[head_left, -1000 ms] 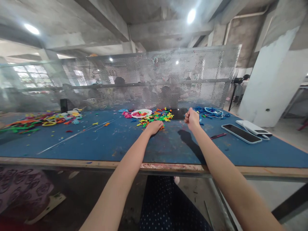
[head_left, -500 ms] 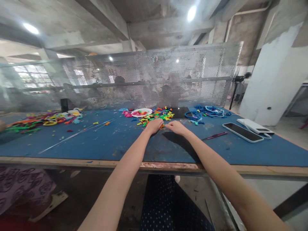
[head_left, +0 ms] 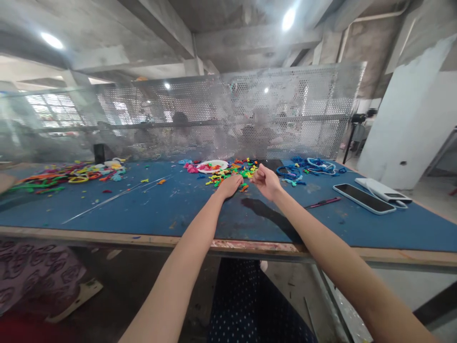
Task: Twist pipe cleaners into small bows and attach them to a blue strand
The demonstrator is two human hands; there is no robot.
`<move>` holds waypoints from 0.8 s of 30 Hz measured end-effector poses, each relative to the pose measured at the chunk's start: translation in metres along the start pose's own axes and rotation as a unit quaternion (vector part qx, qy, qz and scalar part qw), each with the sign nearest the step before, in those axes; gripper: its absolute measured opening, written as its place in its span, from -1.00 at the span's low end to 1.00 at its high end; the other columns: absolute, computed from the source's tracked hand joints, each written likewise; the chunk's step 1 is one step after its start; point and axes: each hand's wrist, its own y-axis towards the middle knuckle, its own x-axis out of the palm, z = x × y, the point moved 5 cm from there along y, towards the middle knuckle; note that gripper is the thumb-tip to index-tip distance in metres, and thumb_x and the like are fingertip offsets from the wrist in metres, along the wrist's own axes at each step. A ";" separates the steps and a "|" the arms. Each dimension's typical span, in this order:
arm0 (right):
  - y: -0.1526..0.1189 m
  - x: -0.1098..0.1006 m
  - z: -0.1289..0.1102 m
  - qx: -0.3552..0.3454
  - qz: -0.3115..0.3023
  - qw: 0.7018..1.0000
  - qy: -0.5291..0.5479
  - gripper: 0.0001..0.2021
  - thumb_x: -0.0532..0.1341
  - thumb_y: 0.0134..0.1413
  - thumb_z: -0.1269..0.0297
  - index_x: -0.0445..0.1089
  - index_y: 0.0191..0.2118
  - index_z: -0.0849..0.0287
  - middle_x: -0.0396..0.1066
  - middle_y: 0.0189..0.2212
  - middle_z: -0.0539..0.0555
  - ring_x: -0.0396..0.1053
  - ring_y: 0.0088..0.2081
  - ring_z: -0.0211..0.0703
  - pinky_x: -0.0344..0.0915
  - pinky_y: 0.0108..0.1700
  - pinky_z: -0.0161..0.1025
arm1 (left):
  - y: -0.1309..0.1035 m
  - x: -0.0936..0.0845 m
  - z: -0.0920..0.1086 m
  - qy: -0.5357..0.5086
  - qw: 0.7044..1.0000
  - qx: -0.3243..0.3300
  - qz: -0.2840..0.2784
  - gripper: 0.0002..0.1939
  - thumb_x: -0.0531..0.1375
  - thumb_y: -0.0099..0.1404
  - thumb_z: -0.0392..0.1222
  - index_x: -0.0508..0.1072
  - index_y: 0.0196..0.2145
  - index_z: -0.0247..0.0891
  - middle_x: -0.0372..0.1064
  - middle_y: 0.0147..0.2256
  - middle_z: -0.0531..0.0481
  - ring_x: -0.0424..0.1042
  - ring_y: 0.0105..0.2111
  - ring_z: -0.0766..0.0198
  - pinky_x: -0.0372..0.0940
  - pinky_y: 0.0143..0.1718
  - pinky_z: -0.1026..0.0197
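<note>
A pile of small, bright fuzzy twisted pieces [head_left: 216, 179], yellow, green, orange and red, lies on the blue tabletop before me. My left hand [head_left: 230, 186] rests at the near right side of this pile, fingers bent together. An orange piece [head_left: 244, 188] is just beyond its fingertips; whether they grip anything is hidden. My right hand [head_left: 266, 183] is lifted off the table to the right, fingers curled in. What it pinches, if anything, is too small to make out. Behind the pile stands a white plate [head_left: 224, 163] with pink and orange pieces.
Blue looped strands [head_left: 285, 170] lie right of the pile. Further right are a purple-handled slim tool [head_left: 323, 203], a phone [head_left: 364, 198] and a white power bank [head_left: 382, 189]. Coloured strands [head_left: 71, 174] spread at left, near another person's hand [head_left: 5, 182]. A perforated metal screen [head_left: 221, 114] backs the table.
My right hand has risen from the tabletop and turned, its curled fingers now facing up and leftward. My left hand has stayed at the pile. The view has shifted slightly.
</note>
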 end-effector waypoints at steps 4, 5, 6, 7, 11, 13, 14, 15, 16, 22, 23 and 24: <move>0.006 -0.026 -0.017 -0.006 0.075 0.996 0.056 -0.68 0.07 0.28 0.09 0.30 -0.36 0.26 0.18 -0.60 -0.14 0.07 -0.67 -0.45 0.12 -0.62 -0.43 | -0.005 -0.004 -0.011 0.011 0.999 -0.030 -0.012 -0.72 0.13 0.35 -0.12 0.37 -0.04 -0.31 0.37 -0.08 -0.12 0.42 -0.16 0.19 0.38 -0.15 0.03; 0.007 -0.034 -0.022 -0.011 0.098 0.993 0.063 -0.68 0.07 0.28 0.09 0.30 -0.35 0.26 0.17 -0.60 -0.14 0.05 -0.68 -0.46 0.09 -0.63 -0.43 | -0.006 -0.005 -0.012 0.015 0.999 -0.039 -0.010 -0.71 0.13 0.35 -0.12 0.37 -0.04 -0.31 0.37 -0.08 -0.12 0.42 -0.16 0.19 0.38 -0.15 0.03; 0.008 -0.042 -0.026 -0.015 0.122 0.990 0.066 -0.69 0.07 0.28 0.09 0.31 -0.33 0.26 0.18 -0.59 -0.13 0.06 -0.67 -0.46 0.09 -0.64 -0.44 | -0.006 -0.008 -0.014 0.020 0.999 -0.048 -0.005 -0.72 0.13 0.35 -0.12 0.37 -0.04 -0.31 0.37 -0.08 -0.12 0.42 -0.16 0.19 0.38 -0.15 0.03; 0.009 -0.049 -0.030 -0.020 0.146 0.987 0.066 -0.69 0.07 0.28 0.09 0.31 -0.31 0.26 0.20 -0.57 -0.12 0.08 -0.66 -0.45 0.10 -0.63 -0.44 | -0.007 -0.010 -0.015 0.026 0.998 -0.057 0.001 -0.71 0.13 0.35 -0.12 0.37 -0.04 -0.31 0.36 -0.07 -0.12 0.42 -0.16 0.19 0.37 -0.14 0.02; 0.009 -0.075 -0.042 -0.036 0.229 0.972 0.027 -0.73 0.10 0.26 0.13 0.33 -0.19 0.27 0.32 -0.43 -0.04 0.24 -0.55 -0.40 0.24 -0.55 -0.40 | -0.009 -0.019 -0.016 0.049 0.994 -0.089 0.035 -0.71 0.13 0.34 -0.12 0.37 -0.03 -0.30 0.35 -0.05 -0.13 0.40 -0.12 0.16 0.36 -0.11 -0.01; 0.008 -0.084 -0.047 -0.043 0.260 0.965 -0.014 -0.74 0.12 0.26 0.15 0.33 -0.13 0.26 0.36 -0.34 0.01 0.32 -0.47 -0.34 0.32 -0.47 -0.35 | -0.009 -0.023 -0.016 0.056 0.992 -0.098 0.052 -0.70 0.13 0.34 -0.12 0.37 -0.03 -0.31 0.35 -0.04 -0.13 0.40 -0.11 0.15 0.35 -0.10 -0.02; 0.008 -0.088 -0.050 -0.046 0.272 0.960 -0.039 -0.74 0.12 0.25 0.16 0.33 -0.10 0.26 0.38 -0.30 0.04 0.36 -0.42 -0.31 0.35 -0.42 -0.31 | -0.009 -0.024 -0.016 0.058 0.992 -0.100 0.059 -0.70 0.13 0.34 -0.12 0.37 -0.03 -0.30 0.35 -0.04 -0.13 0.40 -0.10 0.15 0.35 -0.09 -0.02; 0.007 -0.092 -0.052 -0.049 0.283 0.956 -0.067 -0.73 0.13 0.25 0.16 0.33 -0.07 0.25 0.38 -0.25 0.06 0.38 -0.38 -0.28 0.38 -0.38 -0.28 | -0.008 -0.025 -0.016 0.059 0.991 -0.101 0.065 -0.71 0.13 0.34 -0.12 0.37 -0.03 -0.30 0.35 -0.04 -0.13 0.39 -0.10 0.15 0.35 -0.09 -0.02; 0.007 -0.095 -0.054 -0.053 0.292 0.950 -0.097 -0.72 0.13 0.25 0.17 0.32 -0.05 0.25 0.38 -0.22 0.08 0.39 -0.33 -0.25 0.39 -0.34 -0.24 | -0.008 -0.025 -0.015 0.059 0.991 -0.099 0.070 -0.71 0.13 0.34 -0.13 0.37 -0.03 -0.30 0.35 -0.04 -0.13 0.40 -0.10 0.15 0.35 -0.09 -0.02; 0.006 -0.083 -0.048 -0.062 0.252 0.912 -0.317 -0.72 0.15 0.23 0.20 0.33 -0.02 0.24 0.36 -0.08 0.13 0.39 -0.15 -0.12 0.39 -0.14 -0.08 | 0.000 -0.022 0.000 0.038 0.994 -0.058 0.085 -0.72 0.13 0.35 -0.13 0.38 -0.05 -0.31 0.36 -0.06 -0.12 0.41 -0.12 0.17 0.36 -0.11 0.00; 0.005 -0.075 -0.042 -0.055 0.227 0.906 -0.352 -0.72 0.16 0.23 0.20 0.33 -0.02 0.24 0.37 -0.08 0.13 0.39 -0.14 -0.12 0.38 -0.13 -0.07 | 0.001 -0.022 0.002 0.033 0.994 -0.051 0.088 -0.72 0.13 0.35 -0.13 0.38 -0.05 -0.31 0.36 -0.06 -0.12 0.41 -0.12 0.17 0.36 -0.10 -0.01; 0.005 -0.066 -0.034 -0.046 0.199 0.900 -0.384 -0.73 0.16 0.22 0.21 0.34 -0.02 0.23 0.37 -0.07 0.13 0.39 -0.13 -0.11 0.38 -0.12 -0.06 | 0.002 -0.022 0.004 0.028 0.994 -0.045 0.092 -0.72 0.13 0.34 -0.13 0.38 -0.05 -0.31 0.36 -0.06 -0.12 0.40 -0.12 0.16 0.36 -0.10 -0.01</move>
